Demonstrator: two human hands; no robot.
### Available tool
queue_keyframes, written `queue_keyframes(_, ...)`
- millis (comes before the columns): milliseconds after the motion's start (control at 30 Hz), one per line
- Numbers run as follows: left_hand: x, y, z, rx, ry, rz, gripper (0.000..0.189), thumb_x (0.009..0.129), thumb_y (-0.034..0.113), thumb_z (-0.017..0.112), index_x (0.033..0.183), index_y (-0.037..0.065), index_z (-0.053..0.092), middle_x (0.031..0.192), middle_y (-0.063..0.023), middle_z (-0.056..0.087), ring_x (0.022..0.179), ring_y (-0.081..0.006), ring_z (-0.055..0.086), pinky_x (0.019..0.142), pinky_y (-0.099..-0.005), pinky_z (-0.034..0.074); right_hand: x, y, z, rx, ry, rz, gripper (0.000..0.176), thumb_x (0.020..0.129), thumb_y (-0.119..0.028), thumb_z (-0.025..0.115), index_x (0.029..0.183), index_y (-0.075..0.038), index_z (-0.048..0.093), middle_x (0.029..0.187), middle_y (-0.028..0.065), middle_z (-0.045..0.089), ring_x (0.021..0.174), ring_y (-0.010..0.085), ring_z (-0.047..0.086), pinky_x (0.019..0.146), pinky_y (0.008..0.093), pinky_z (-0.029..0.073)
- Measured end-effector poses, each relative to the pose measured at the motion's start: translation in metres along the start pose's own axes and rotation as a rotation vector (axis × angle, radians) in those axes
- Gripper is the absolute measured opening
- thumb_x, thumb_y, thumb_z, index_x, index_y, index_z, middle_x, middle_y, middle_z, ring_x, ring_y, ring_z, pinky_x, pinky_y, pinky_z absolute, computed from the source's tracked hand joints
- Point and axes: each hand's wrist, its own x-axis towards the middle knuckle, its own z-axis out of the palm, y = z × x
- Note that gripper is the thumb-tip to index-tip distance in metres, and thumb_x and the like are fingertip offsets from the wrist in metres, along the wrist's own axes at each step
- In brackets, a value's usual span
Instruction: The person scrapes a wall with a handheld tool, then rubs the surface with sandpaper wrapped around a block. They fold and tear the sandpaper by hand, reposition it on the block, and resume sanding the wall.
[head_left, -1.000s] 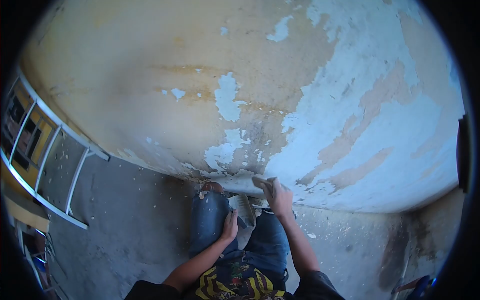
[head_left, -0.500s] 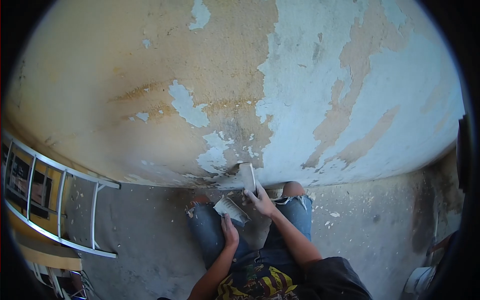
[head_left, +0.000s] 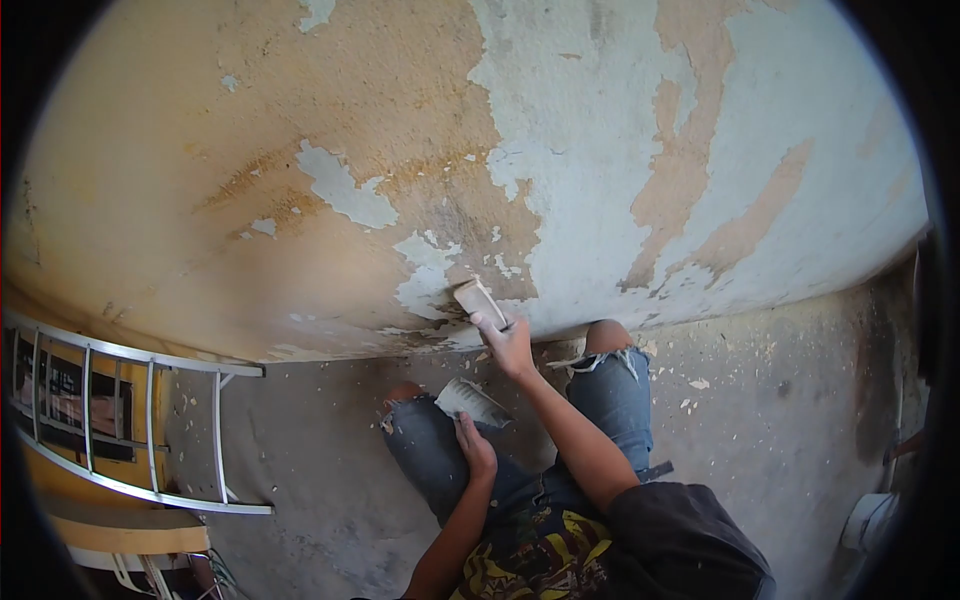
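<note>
My right hand point(head_left: 508, 345) grips a dusty, pale rectangular block point(head_left: 482, 300), thumb along its near end. The block's far end meets the lower part of the peeling wall point(head_left: 590, 230), beside a patch of flaking pale blue paint point(head_left: 425, 275). Over my left thigh, my left hand point(head_left: 476, 446) holds a grey-white, angular scoop-like piece point(head_left: 470, 402) with a darker edge; its exact kind I cannot make out. The fingers lie along its near side.
An aluminium ladder point(head_left: 150, 425) lies at the left, close to the wall. Below it is a yellowish-edged board point(head_left: 125, 535). Paint flakes point(head_left: 700, 384) litter the concrete floor point(head_left: 760, 440). A white bucket point(head_left: 866, 520) stands at the right edge.
My right hand and the block have moved up and slightly left against the wall, and the block now tilts further left. The view has shifted; my left hand still holds its piece.
</note>
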Motion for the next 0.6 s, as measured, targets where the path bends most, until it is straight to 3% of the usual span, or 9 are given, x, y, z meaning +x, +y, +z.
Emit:
queue_keyframes(67,0.0,0.003,0.003,-0.104,-0.013,0.022,0.063,0.105,0.041,0.039,0.142,-0.01,0.035,0.139,-0.0241,0.046,0.127,-0.0301,0.045,0.108,-0.0361,0.033,-0.017,0.041,-0.004,-0.016,0.037,0.037,0.05,0.084,-0.047,0.073,0.07,-0.001,0.06,0.056,-0.0011,0.053,0.051,0.0088,0.048,0.049,0.0306,0.04)
queue_keyframes(133,0.002,0.005,0.007,-0.33,-0.102,0.046,0.064,0.104,0.041,0.04,0.141,-0.012,0.034,0.138,-0.0233,0.046,0.127,-0.0296,0.045,0.107,-0.0355,0.033,-0.017,0.04,-0.01,-0.066,0.062,0.066,0.05,0.084,-0.047,0.073,0.066,-0.002,0.058,0.055,-0.0026,0.051,0.051,0.0084,0.046,0.049,0.0306,0.039)
queue_keyframes(267,-0.001,0.0,0.004,-0.165,-0.096,0.042,0.063,0.105,0.04,0.04,0.141,-0.012,0.034,0.136,-0.022,0.047,0.124,-0.0288,0.047,0.106,-0.0351,0.034,-0.003,-0.013,0.0,0.079,0.006,-0.014,0.051,0.085,-0.047,0.072,0.064,-0.003,0.058,0.054,-0.0027,0.051,0.053,0.0072,0.046,0.049,0.0296,0.038)
queue_keyframes(367,-0.002,0.002,0.008,-0.01,-0.039,0.078,0.062,0.105,0.039,0.039,0.139,-0.012,0.036,0.134,-0.0216,0.048,0.122,-0.0284,0.048,0.106,-0.035,0.034,-0.011,0.027,-0.002,0.085,0.002,0.084,0.05,0.085,-0.046,0.072,0.065,-0.003,0.058,0.055,-0.0027,0.051,0.052,0.0068,0.046,0.048,0.0292,0.038)
queue_keyframes(500,0.002,0.006,0.016,-0.299,-0.075,0.035,0.061,0.105,0.038,0.039,0.138,-0.014,0.037,0.136,-0.024,0.047,0.124,-0.0307,0.047,0.107,-0.0356,0.033,-0.01,0.016,-0.009,0.019,0.068,0.03,0.048,0.086,-0.045,0.072,0.066,-0.004,0.057,0.055,-0.0028,0.051,0.05,0.0075,0.046,0.047,0.0286,0.038)
queue_keyframes(600,0.002,-0.006,0.004,-0.009,-0.088,0.066,0.062,0.105,0.037,0.039,0.138,-0.015,0.037,0.14,-0.0265,0.044,0.128,-0.0325,0.045,0.109,-0.0364,0.032,0.0,-0.02,0.0,0.193,-0.052,0.006,0.046,0.086,-0.041,0.073,0.065,-0.004,0.057,0.053,-0.0021,0.051,0.048,0.0079,0.048,0.046,0.0276,0.04)
